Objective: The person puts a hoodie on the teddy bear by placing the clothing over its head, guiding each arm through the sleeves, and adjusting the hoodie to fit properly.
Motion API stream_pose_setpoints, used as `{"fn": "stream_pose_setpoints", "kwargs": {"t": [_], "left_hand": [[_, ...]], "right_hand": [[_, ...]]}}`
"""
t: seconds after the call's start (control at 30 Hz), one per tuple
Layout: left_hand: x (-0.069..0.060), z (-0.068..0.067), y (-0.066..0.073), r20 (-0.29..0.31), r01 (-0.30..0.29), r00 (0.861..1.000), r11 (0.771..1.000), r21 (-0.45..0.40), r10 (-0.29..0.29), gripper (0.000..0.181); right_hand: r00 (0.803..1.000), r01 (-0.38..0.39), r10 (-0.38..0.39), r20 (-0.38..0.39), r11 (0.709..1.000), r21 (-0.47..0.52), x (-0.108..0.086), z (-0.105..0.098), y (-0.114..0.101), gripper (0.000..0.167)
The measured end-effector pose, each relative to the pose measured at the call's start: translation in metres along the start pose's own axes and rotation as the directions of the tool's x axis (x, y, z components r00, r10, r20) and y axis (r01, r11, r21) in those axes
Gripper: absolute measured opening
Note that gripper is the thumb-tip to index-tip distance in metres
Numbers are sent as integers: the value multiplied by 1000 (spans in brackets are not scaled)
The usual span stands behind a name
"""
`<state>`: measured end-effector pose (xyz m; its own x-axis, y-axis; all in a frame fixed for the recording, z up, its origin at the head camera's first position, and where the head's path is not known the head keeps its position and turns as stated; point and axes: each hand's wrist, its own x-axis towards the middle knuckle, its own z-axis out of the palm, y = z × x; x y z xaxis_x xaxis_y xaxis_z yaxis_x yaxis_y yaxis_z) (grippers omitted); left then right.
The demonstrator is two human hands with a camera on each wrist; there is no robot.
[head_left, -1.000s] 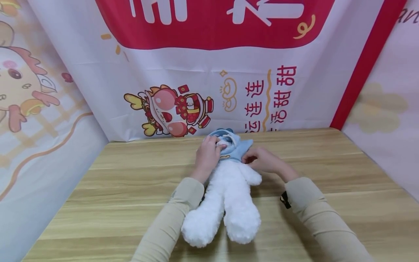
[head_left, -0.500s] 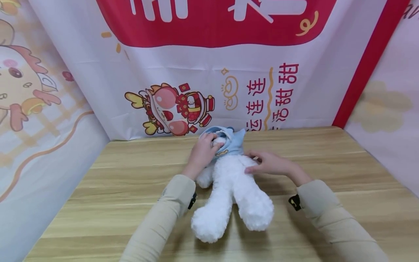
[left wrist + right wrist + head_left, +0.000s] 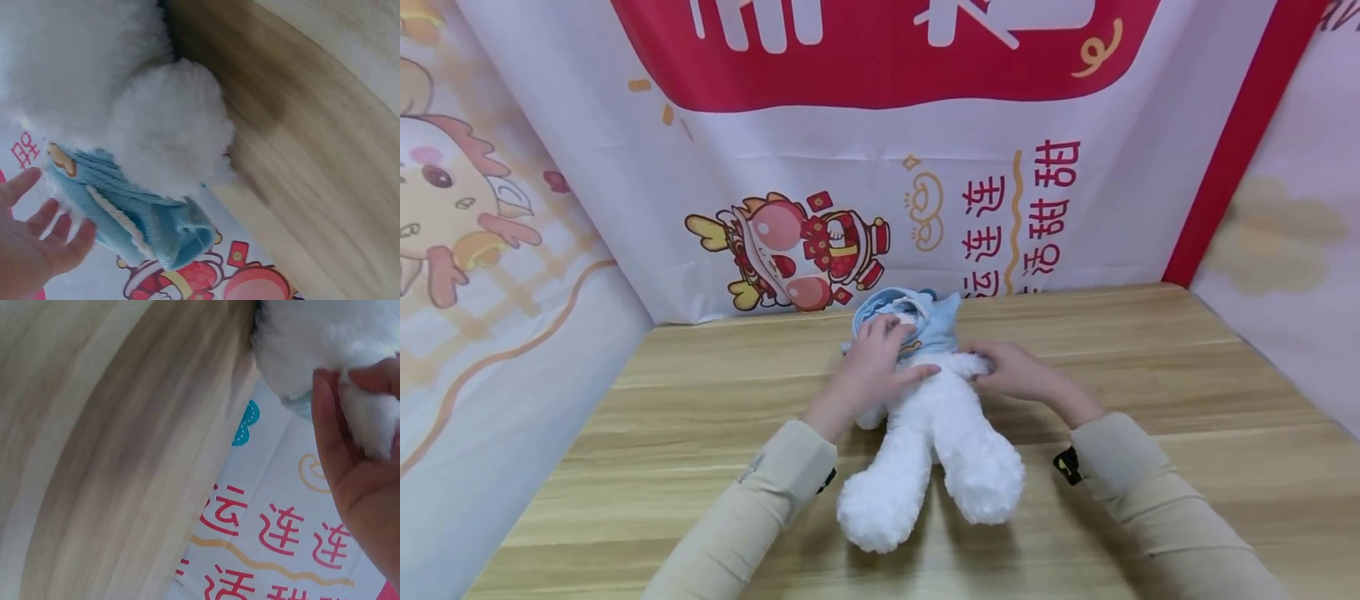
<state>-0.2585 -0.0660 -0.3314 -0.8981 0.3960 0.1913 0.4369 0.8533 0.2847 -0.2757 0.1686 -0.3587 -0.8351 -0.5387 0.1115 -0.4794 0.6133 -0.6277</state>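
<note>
A white fluffy plush toy lies on its back, legs toward me, with a light blue garment bunched around its head end. The left hand is over the garment and the toy's upper body. Its fingers are spread and relaxed in the left wrist view, beside the blue cloth and holding nothing. At the toy's other side, the right hand grips its short arm between thumb and fingers. The toy's head is mostly hidden inside the garment.
Beneath the toy is a wood-grain table. A printed white and red cloth backdrop rises at the table's far edge, close behind the garment. More printed cloth flanks the left side.
The right hand has gone from the garment's edge to the toy's arm and now holds it. The left hand has loosened from the garment and spread its fingers. The toy's legs have shifted right.
</note>
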Motion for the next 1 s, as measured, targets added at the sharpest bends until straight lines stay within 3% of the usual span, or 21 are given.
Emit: {"fn": "stream_pose_setpoints", "kwargs": {"t": [0.1,0.2,0.5,0.6,0.73,0.83,1.0], "left_hand": [[-2,0,3,61,2,998,1000,30,-4,85],[-3,1,3,83,3,997,1000,26,-5,91],[-6,1,-2,94,56,994,997,-46,-51,96],[-7,3,-3,82,65,995,997,-39,-62,99],[-7,6,-2,54,75,996,995,-61,-71,100],[-6,9,0,29,86,996,989,-119,-83,98],[-2,16,4,1,128,991,959,-252,-132,98]], "right_hand": [[997,-10,7,-76,999,-36,5,5,-1,31],[993,-22,17,-113,999,-42,8,6,-1,27],[995,-101,103,-1,976,192,10,4,-5,25],[991,-104,120,-67,972,211,11,6,-8,21],[967,-101,136,-214,980,169,11,5,-12,16],[945,-101,136,-296,986,131,11,0,-16,14],[935,-67,96,-342,993,95,10,-17,-26,12]]}}
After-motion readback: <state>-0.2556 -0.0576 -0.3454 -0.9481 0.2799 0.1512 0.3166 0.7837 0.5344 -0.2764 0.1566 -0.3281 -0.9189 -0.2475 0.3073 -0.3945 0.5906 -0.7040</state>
